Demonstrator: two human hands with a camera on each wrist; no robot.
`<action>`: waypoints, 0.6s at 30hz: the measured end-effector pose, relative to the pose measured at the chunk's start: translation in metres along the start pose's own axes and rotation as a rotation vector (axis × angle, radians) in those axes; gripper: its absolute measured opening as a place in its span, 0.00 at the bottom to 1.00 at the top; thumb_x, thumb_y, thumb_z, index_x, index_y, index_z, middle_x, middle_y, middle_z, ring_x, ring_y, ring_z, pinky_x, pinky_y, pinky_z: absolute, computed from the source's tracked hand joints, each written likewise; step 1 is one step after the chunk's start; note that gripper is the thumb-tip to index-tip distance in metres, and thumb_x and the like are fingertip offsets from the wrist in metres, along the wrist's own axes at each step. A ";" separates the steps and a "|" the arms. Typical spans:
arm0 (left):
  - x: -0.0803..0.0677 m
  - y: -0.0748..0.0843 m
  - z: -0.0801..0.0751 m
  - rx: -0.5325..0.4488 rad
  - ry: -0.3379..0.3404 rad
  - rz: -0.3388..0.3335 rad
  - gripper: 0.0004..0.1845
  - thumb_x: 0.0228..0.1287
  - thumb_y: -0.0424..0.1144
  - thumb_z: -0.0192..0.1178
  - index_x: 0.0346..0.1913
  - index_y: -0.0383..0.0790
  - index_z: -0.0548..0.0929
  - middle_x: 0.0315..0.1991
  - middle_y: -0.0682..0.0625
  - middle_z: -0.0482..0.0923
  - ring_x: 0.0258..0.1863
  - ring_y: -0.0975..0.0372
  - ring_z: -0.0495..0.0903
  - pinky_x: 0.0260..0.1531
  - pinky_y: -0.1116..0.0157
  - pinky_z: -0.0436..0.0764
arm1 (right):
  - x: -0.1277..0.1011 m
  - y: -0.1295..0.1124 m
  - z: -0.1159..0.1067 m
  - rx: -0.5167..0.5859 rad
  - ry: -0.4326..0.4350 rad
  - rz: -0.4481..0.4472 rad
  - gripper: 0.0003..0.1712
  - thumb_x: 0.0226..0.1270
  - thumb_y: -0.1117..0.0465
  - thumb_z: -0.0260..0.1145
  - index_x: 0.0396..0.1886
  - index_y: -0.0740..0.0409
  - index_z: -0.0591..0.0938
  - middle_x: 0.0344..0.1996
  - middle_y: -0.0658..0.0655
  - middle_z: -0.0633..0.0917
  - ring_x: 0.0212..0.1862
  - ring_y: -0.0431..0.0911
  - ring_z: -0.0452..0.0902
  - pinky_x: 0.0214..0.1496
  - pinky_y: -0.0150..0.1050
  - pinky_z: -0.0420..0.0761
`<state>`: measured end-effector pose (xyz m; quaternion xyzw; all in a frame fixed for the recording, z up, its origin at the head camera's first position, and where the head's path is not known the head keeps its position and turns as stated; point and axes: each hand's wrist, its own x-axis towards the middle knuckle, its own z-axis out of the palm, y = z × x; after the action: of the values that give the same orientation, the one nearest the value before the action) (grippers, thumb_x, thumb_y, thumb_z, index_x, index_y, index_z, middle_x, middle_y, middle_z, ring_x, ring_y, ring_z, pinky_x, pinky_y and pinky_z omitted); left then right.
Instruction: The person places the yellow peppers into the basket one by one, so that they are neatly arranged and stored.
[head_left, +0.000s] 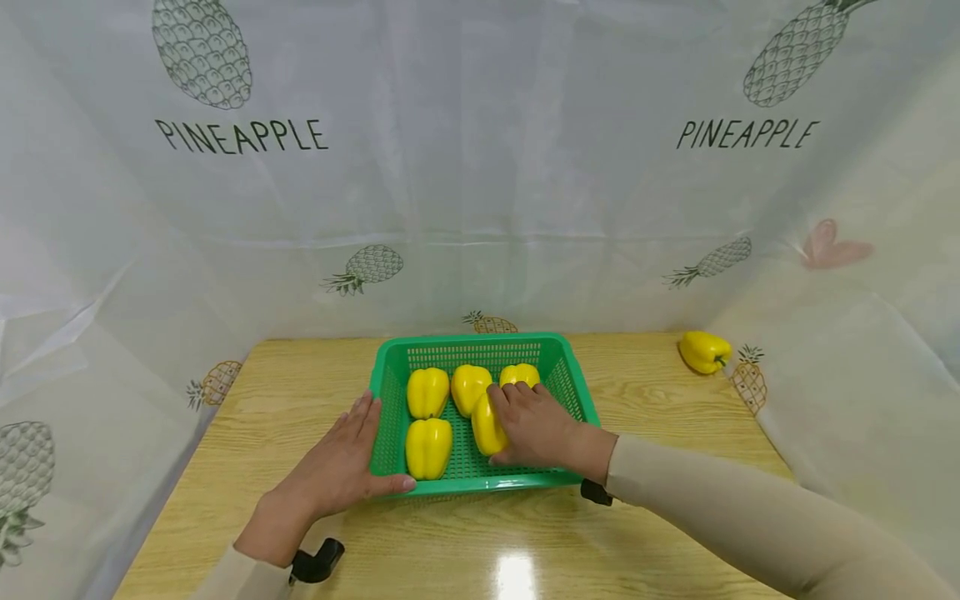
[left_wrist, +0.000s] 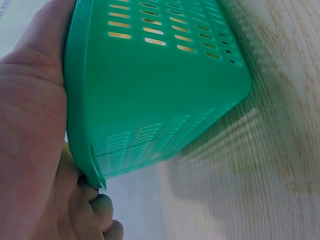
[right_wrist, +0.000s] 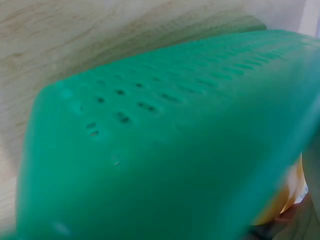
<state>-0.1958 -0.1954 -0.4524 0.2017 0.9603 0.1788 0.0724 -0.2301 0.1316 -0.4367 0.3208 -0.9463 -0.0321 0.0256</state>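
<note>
A green slotted basket (head_left: 480, 339) stands in the middle of a wooden table (head_left: 300, 392). Several yellow bell peppers lie in it: one at the back left (head_left: 427, 392), one at the front left (head_left: 428, 447), and others in the back row. My right hand (head_left: 536, 425) reaches into the basket and grips a yellow pepper (head_left: 484, 429) near the front right. My left hand (head_left: 337, 462) lies flat against the basket's front left corner, fingers straight along the side wall and thumb along the front rim. The left wrist view shows the palm (left_wrist: 30, 125) against the basket wall (left_wrist: 160, 90). The basket's outer wall (right_wrist: 165, 150) fills the right wrist view.
One more yellow pepper (head_left: 705, 352) lies on the table at the far right, by the curtain. A white cloth printed with pineapples (head_left: 480, 167) closes in the table at the back and both sides. Bare wood (head_left: 510, 550) lies in front of the basket.
</note>
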 end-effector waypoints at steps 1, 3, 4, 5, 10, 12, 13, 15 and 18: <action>0.000 0.000 0.000 0.000 -0.002 -0.002 0.74 0.55 0.84 0.59 0.83 0.26 0.47 0.85 0.30 0.40 0.84 0.39 0.48 0.81 0.39 0.55 | 0.000 -0.001 0.002 0.002 -0.002 -0.004 0.55 0.53 0.28 0.79 0.65 0.60 0.71 0.46 0.57 0.83 0.47 0.51 0.78 0.47 0.47 0.81; 0.000 0.001 0.000 -0.001 -0.001 0.001 0.74 0.55 0.83 0.59 0.83 0.25 0.47 0.85 0.30 0.40 0.84 0.38 0.48 0.80 0.38 0.55 | -0.001 -0.001 0.005 -0.004 -0.007 -0.018 0.54 0.53 0.27 0.79 0.64 0.59 0.71 0.46 0.56 0.83 0.47 0.50 0.78 0.45 0.45 0.80; 0.000 0.001 0.000 0.001 0.000 0.005 0.74 0.56 0.83 0.60 0.83 0.25 0.47 0.85 0.29 0.41 0.84 0.38 0.49 0.80 0.38 0.56 | -0.001 -0.002 0.006 -0.010 -0.010 -0.026 0.55 0.54 0.26 0.78 0.66 0.59 0.71 0.48 0.57 0.83 0.48 0.51 0.78 0.46 0.46 0.80; 0.000 0.002 0.000 -0.001 0.002 0.008 0.73 0.56 0.82 0.60 0.83 0.25 0.48 0.85 0.29 0.41 0.84 0.38 0.49 0.80 0.38 0.56 | -0.001 -0.002 0.007 -0.016 -0.016 -0.034 0.56 0.54 0.26 0.77 0.67 0.60 0.71 0.50 0.57 0.84 0.49 0.51 0.79 0.47 0.46 0.81; 0.001 0.003 0.001 0.001 0.003 0.011 0.74 0.56 0.83 0.60 0.83 0.24 0.48 0.85 0.29 0.41 0.84 0.38 0.49 0.80 0.38 0.55 | 0.001 -0.004 0.011 -0.080 -0.023 -0.083 0.59 0.56 0.22 0.72 0.72 0.60 0.69 0.54 0.57 0.83 0.51 0.50 0.79 0.51 0.46 0.83; 0.002 0.002 0.002 0.003 0.002 0.007 0.74 0.55 0.83 0.59 0.83 0.24 0.48 0.85 0.29 0.41 0.84 0.38 0.49 0.81 0.39 0.55 | 0.002 -0.004 0.012 -0.110 -0.015 -0.097 0.59 0.56 0.20 0.71 0.71 0.59 0.70 0.52 0.56 0.82 0.49 0.49 0.78 0.50 0.45 0.83; 0.002 0.002 0.002 0.002 0.004 0.007 0.74 0.55 0.83 0.59 0.83 0.24 0.48 0.85 0.29 0.41 0.84 0.38 0.49 0.81 0.39 0.55 | 0.003 -0.004 0.012 -0.120 -0.011 -0.102 0.59 0.57 0.20 0.70 0.71 0.58 0.70 0.51 0.56 0.82 0.48 0.49 0.78 0.50 0.44 0.82; 0.002 0.001 0.002 0.004 0.008 0.008 0.74 0.55 0.84 0.59 0.83 0.24 0.48 0.85 0.29 0.41 0.84 0.38 0.49 0.80 0.38 0.56 | 0.004 -0.004 0.013 -0.132 -0.009 -0.107 0.58 0.57 0.19 0.69 0.71 0.58 0.70 0.50 0.55 0.82 0.47 0.49 0.77 0.49 0.43 0.82; 0.002 0.000 0.002 0.003 0.010 0.008 0.75 0.55 0.84 0.58 0.83 0.24 0.48 0.85 0.29 0.41 0.84 0.38 0.49 0.80 0.39 0.56 | 0.005 -0.003 0.016 -0.130 -0.018 -0.112 0.58 0.58 0.18 0.67 0.71 0.59 0.70 0.51 0.56 0.81 0.48 0.49 0.77 0.50 0.44 0.83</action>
<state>-0.1968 -0.1940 -0.4545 0.2046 0.9601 0.1787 0.0664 -0.2332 0.1273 -0.4524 0.3707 -0.9229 -0.0978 0.0358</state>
